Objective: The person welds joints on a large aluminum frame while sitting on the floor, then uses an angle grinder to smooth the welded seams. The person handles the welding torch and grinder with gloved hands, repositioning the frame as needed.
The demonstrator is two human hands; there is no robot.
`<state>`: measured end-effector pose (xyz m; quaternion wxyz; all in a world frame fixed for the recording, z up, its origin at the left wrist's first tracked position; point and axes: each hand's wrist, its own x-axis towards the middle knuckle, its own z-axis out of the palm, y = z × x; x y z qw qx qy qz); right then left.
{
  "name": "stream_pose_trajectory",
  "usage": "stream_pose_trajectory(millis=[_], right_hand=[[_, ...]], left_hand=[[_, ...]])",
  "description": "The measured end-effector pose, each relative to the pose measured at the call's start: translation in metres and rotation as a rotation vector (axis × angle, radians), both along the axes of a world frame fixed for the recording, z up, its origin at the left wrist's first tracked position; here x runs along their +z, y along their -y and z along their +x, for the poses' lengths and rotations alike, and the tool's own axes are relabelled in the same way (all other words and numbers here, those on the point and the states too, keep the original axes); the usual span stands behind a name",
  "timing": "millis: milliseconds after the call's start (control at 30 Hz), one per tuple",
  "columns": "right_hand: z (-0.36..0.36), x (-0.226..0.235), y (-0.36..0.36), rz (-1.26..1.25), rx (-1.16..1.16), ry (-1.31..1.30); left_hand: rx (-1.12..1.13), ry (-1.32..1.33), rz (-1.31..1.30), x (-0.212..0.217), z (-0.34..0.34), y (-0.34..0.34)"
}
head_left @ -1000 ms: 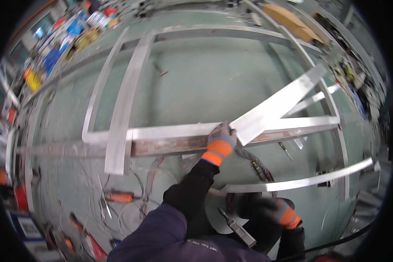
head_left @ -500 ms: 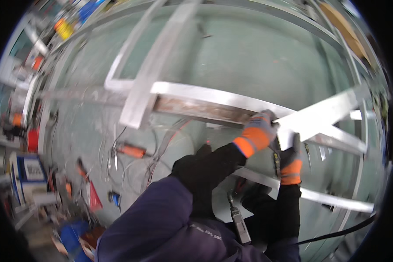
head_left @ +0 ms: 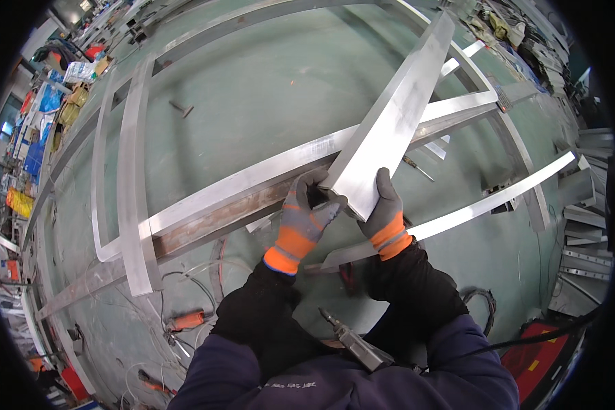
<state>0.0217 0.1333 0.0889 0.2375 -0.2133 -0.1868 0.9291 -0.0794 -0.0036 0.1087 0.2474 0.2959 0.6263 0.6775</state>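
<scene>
A wide silvery metal bar (head_left: 396, 116) slants away from me to the upper right, resting across a long bright metal strip (head_left: 253, 174) that lies along a rusty steel beam (head_left: 208, 229). My left hand (head_left: 302, 220), in a grey and orange glove, is curled round the bar's near left corner, thumb and fingers at its end. My right hand (head_left: 387, 215), gloved alike, grips its near right edge with the thumb lying along the side. Its lower fingers are hidden under the bar.
Another flat bar (head_left: 135, 171) crosses the beam at left. A curved metal strip (head_left: 492, 205) lies at right. A screwdriver (head_left: 419, 169), an orange-handled tool (head_left: 186, 320) and a hammer-like tool (head_left: 182, 108) lie about. A grey tool (head_left: 355, 345) is at my lap. Metal profiles (head_left: 584, 236) are stacked at far right.
The view has turned. The bar, which pointed right, now points away to the upper right. Both hands appear farther left in the picture, still at the bar's near end.
</scene>
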Motion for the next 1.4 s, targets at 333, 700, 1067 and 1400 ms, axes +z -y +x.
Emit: stream_pose_trajectory(millis=[333,700,1067,1400], right_hand=[[0.007,0.003,-0.001,-0.148,-0.079,0.004],[0.011,0.013,0.002,0.406,-0.095,0.434],[0.0,0.014,0.004,1.224,-0.096,0.534],[0.001,0.023,0.003,0.764,-0.059,0.554]], left_hand=[[0.018,-0.551,0.004,0.006,0.016,-0.001],[0.045,0.372,-0.149,-0.023,0.0,-0.01],[0.029,0.868,-0.061,-0.037,-0.007,-0.008],[-0.079,0.613,0.025,-0.017,0.0,-0.009]])
